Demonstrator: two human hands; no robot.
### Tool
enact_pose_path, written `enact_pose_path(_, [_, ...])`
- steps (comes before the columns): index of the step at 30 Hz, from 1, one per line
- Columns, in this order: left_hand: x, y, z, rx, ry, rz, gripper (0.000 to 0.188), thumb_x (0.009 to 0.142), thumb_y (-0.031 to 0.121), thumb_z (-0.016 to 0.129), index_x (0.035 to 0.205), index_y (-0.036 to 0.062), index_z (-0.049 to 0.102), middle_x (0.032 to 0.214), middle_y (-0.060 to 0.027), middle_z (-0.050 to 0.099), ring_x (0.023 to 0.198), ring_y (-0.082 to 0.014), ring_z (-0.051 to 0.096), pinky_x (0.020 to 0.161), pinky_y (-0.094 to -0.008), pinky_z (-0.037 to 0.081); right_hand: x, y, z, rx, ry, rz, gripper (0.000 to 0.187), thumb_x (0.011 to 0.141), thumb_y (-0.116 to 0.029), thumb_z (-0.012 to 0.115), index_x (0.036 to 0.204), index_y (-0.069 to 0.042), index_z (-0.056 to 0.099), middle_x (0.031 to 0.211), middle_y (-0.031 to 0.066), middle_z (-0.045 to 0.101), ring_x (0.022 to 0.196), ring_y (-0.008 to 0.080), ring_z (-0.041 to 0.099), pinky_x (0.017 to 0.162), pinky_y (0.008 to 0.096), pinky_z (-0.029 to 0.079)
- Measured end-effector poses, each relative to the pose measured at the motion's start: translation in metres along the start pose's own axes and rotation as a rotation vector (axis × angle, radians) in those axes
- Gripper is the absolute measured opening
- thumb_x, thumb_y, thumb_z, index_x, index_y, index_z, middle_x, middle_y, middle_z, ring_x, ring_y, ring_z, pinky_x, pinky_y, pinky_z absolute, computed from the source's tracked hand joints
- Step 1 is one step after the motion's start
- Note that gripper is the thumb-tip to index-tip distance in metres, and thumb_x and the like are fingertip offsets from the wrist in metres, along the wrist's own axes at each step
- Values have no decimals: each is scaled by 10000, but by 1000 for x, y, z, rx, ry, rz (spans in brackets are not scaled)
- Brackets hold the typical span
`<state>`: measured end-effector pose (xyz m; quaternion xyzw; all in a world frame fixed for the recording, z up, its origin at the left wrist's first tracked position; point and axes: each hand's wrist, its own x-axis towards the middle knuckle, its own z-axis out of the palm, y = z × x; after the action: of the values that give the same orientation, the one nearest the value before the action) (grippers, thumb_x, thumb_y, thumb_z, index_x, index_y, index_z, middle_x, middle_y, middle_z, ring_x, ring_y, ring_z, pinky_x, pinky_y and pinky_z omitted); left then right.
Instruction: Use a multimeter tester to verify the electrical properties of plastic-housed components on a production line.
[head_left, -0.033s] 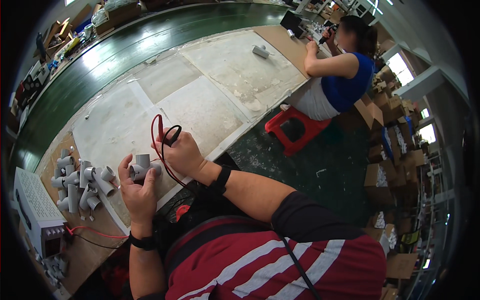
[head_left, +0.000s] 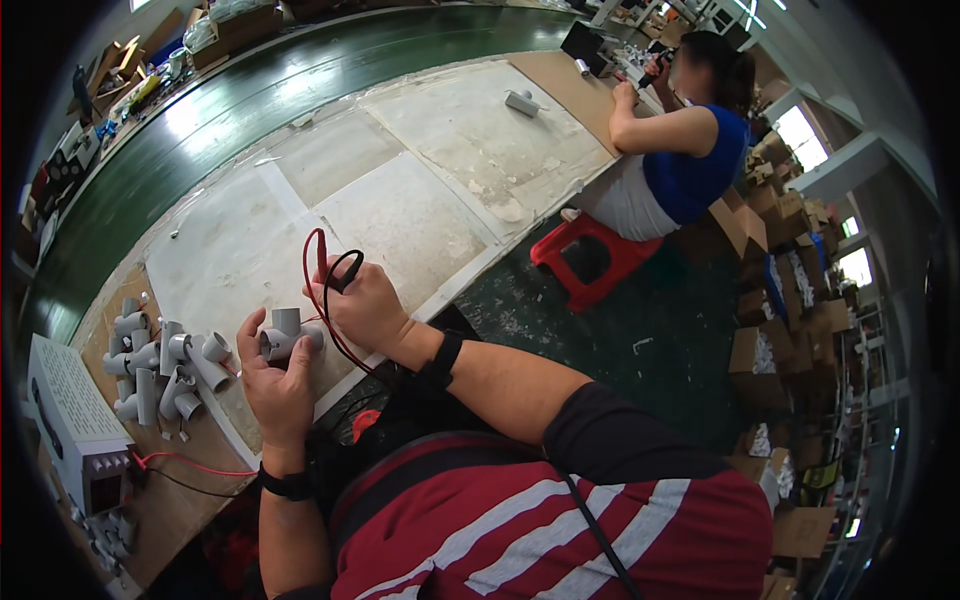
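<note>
the left hand (head_left: pixel 272 385) is curled around one grey tee-shaped pipe fitting (head_left: pixel 285 336), fingers wrapped under it and the thumb along its side, holding it just above the near edge of the workbench (head_left: pixel 420 200). the right hand (head_left: pixel 368 305) sits just beside it, fingers pressed together on two test probes, one red probe (head_left: pixel 321 250) and one black probe (head_left: pixel 345 268), whose leads loop up over the knuckles and run back toward the body; whether the tips touch the fitting cannot be told. each wrist wears one dark band. to the left of the held fitting lies a cluster of grey fittings (head_left: pixel 160 365), roughly ten, packed together and touching one another on the brown board. further left stands one white box-shaped meter (head_left: pixel 70 420) with one red and one black wire leading from its front. far up the bench lies one lone grey part (head_left: pixel 521 101). at the far right one other person (head_left: pixel 680 150) in a blue top sits on one red stool (head_left: pixel 590 258), with stacked cardboard boxes (head_left: pixel 780 230) beyond.
</note>
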<state>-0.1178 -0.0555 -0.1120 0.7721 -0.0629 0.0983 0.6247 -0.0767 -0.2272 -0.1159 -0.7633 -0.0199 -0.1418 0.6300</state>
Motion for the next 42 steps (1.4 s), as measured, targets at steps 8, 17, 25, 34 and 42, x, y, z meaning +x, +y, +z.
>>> enact_pose_path(8, [0,2,-2,44,-48,-42,533,933,76,750,1413,68,518,1104,-77,628,959,-165,642,859,-305,536,1,-4,-2,-64,4,-7,157,880,-153,763,857,-3,724,754,151,710,664,276,707,609,376,536])
enact_pose_path(17, [0,2,0,42,-11,-12,537,897,84,766,1382,57,536,1025,-112,667,914,-209,675,842,-346,554,1,0,0,2,14,-14,159,883,-120,745,826,13,679,712,185,688,625,277,677,594,386,517])
enact_pose_path(25, [0,1,2,31,-19,-11,519,900,92,766,1370,62,549,1045,-116,673,921,-206,678,839,-349,558,0,1,-3,22,1,-4,129,899,-128,731,876,-1,721,741,149,716,659,247,711,609,351,542])
enact_pose_path(34, [-1,9,0,-14,18,-78,517,886,98,775,1345,26,549,1027,-129,670,913,-202,674,824,-341,555,0,19,12,86,14,-60,135,925,-121,728,861,-6,698,670,85,670,599,163,635,564,339,500])
enact_pose_path(42, [2,9,-2,156,36,53,518,843,143,800,1288,9,574,998,-194,702,836,-308,698,756,-392,561,-1,11,-3,30,-69,38,156,978,-161,742,928,-29,675,717,1,646,584,74,566,517,242,448])
